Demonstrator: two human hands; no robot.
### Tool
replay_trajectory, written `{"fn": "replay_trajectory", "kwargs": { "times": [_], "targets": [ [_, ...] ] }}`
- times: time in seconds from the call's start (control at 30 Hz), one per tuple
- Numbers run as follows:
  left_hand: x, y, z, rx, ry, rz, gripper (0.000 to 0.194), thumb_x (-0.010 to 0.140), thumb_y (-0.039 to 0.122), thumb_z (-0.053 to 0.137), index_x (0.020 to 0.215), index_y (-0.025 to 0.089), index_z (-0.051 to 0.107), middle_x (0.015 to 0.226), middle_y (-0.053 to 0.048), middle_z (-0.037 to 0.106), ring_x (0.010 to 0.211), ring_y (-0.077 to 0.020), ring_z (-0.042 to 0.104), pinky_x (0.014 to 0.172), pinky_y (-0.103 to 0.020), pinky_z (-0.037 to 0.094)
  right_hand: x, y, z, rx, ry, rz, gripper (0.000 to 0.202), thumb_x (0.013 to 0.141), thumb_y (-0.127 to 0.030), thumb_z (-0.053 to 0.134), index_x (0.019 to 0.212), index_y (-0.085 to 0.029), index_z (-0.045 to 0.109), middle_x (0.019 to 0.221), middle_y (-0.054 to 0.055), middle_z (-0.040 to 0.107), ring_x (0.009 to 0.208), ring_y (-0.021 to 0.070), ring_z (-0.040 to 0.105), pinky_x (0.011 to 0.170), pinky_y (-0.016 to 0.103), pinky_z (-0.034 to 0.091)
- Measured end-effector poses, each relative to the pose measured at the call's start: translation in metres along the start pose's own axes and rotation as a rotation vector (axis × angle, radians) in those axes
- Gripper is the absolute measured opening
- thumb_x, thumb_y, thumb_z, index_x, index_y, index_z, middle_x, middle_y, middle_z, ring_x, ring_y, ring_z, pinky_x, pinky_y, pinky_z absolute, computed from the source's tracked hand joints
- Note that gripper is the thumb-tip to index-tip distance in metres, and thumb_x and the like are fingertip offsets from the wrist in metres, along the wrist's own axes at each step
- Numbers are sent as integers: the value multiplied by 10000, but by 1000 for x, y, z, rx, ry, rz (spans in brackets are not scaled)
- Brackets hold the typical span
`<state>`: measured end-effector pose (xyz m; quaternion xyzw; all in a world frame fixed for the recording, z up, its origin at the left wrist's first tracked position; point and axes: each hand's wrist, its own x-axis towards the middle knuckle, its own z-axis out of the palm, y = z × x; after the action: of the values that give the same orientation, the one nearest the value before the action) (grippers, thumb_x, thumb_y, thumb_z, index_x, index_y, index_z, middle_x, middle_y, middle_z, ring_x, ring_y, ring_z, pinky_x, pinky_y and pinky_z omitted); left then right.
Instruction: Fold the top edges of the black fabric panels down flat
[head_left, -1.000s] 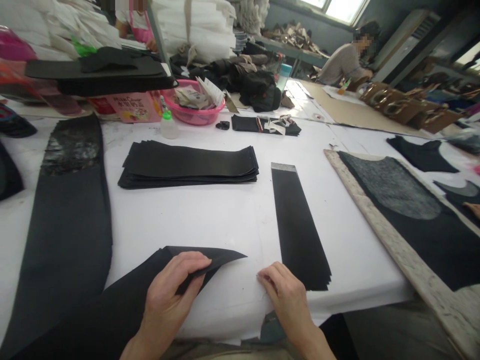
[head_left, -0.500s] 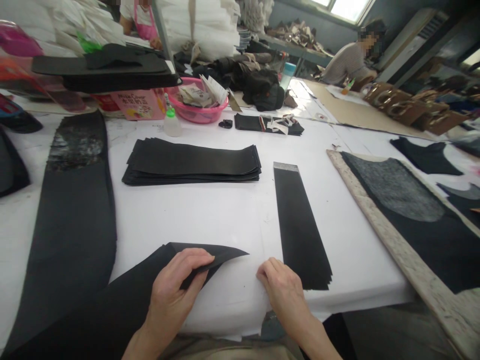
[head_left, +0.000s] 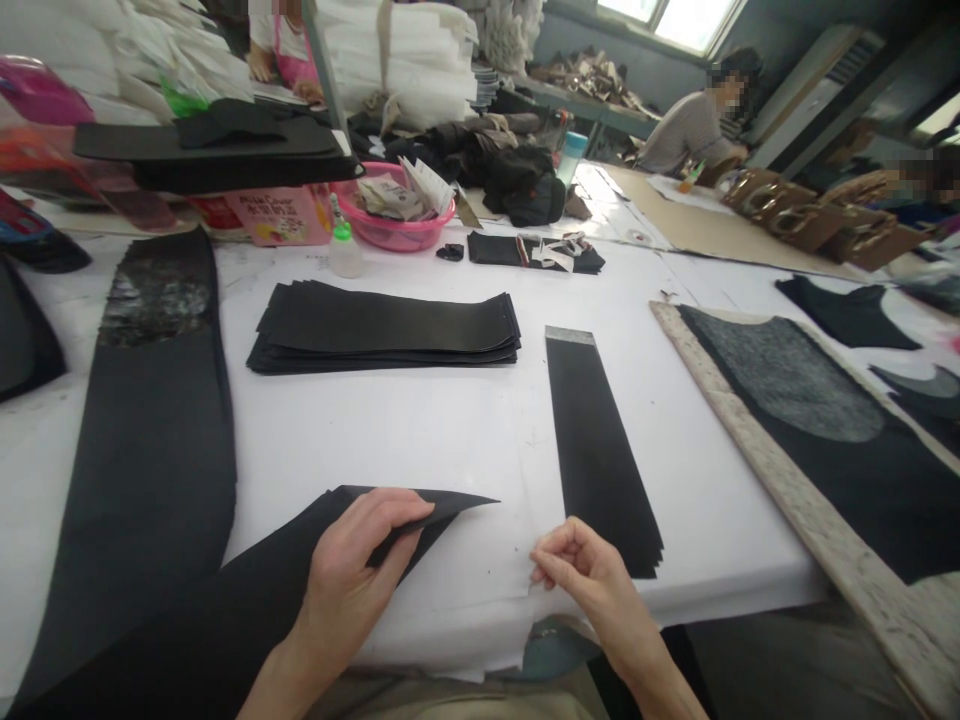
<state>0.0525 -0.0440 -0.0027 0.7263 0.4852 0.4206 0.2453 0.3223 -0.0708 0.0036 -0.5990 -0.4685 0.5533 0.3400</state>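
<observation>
My left hand (head_left: 360, 560) pinches the right end of a black fabric panel (head_left: 247, 590), its pointed corner lifted and folded over between thumb and fingers. The rest of that panel trails down to the lower left. My right hand (head_left: 581, 565) is just above the white table covering (head_left: 450, 440), fingertips pressed together; whatever they hold, if anything, is too small to make out. Close beside it lies a stack of narrow black strips (head_left: 600, 455) with a grey band at the far end. Farther back sits a pile of black rectangular pieces (head_left: 386, 322).
A long black piece (head_left: 154, 420) lies at left. Behind are a glue bottle (head_left: 345, 250), a pink basket (head_left: 397, 232) and dark cloth (head_left: 517, 170). On the right a board (head_left: 750, 430) carries black and grey fabric. A person (head_left: 686, 125) leans over the far table.
My right hand has turned so that its thumb side shows, and moved slightly right and down. My left hand keeps its pinch on the panel, nearly still. The view has shifted slightly.
</observation>
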Motion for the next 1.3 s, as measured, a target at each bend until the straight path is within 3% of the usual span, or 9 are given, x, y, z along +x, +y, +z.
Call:
{"fn": "replay_trajectory", "kwargs": {
  "times": [0.23,0.33,0.4,0.5,0.57,0.7,0.83,1.07,1.3],
  "targets": [
    [35,-4,6,212,139,-89,265,913,214,560,1178,208,562,1125,-66,625,1058,-216,598,938,-373,480,-1,14,14,-367,83,-147,143,930,-278,543,813,-203,578,720,-12,600,665,138,591,627,233,448],
    [42,2,14,399,239,11,417,897,173,570,1304,157,483,1242,-138,557,1191,-265,519,1016,-435,432,-3,18,15,-464,108,-254,141,951,-221,485,853,-207,585,796,2,594,711,141,579,654,238,442],
    [35,10,23,403,124,142,392,901,126,547,1289,161,507,1189,-126,584,1142,-242,545,980,-402,458,-4,20,14,-493,122,-286,152,955,-192,459,873,-208,586,811,7,592,723,144,579,656,240,445],
    [10,17,44,360,-233,329,267,932,115,485,1166,185,593,1040,-72,642,990,-195,599,872,-339,502,-2,20,12,-515,128,-319,179,968,-178,420,911,-208,588,845,23,600,756,153,594,678,247,467],
    [-8,17,59,420,-346,398,241,940,124,471,1129,177,611,1032,-73,654,991,-207,604,872,-356,498,-1,21,12,-553,125,-338,209,980,-175,390,929,-207,590,880,39,602,784,160,603,709,259,484],
    [-27,13,76,609,-437,440,320,930,123,487,1236,182,561,1132,-84,638,1077,-235,575,931,-401,441,2,23,12,-634,120,-361,235,985,-154,362,958,-209,589,909,50,593,788,164,611,733,276,503],
    [-26,16,79,705,-532,426,403,933,150,487,1334,195,491,1196,-79,601,1133,-248,522,958,-421,400,5,25,13,-675,127,-366,238,980,-133,362,982,-208,587,909,49,587,779,166,611,722,279,506],
    [-21,24,85,735,-554,389,440,937,236,496,1374,208,456,1131,-78,589,1075,-266,515,920,-438,406,9,28,16,-705,164,-378,238,982,-144,368,947,-199,597,869,46,582,753,166,602,703,277,506],
    [-35,17,74,711,-496,458,406,935,193,488,1336,249,500,1206,-80,554,1161,-276,477,956,-430,372,11,31,18,-746,193,-390,233,982,-143,366,927,-189,588,852,45,567,735,160,588,697,265,498]
  ]
}}
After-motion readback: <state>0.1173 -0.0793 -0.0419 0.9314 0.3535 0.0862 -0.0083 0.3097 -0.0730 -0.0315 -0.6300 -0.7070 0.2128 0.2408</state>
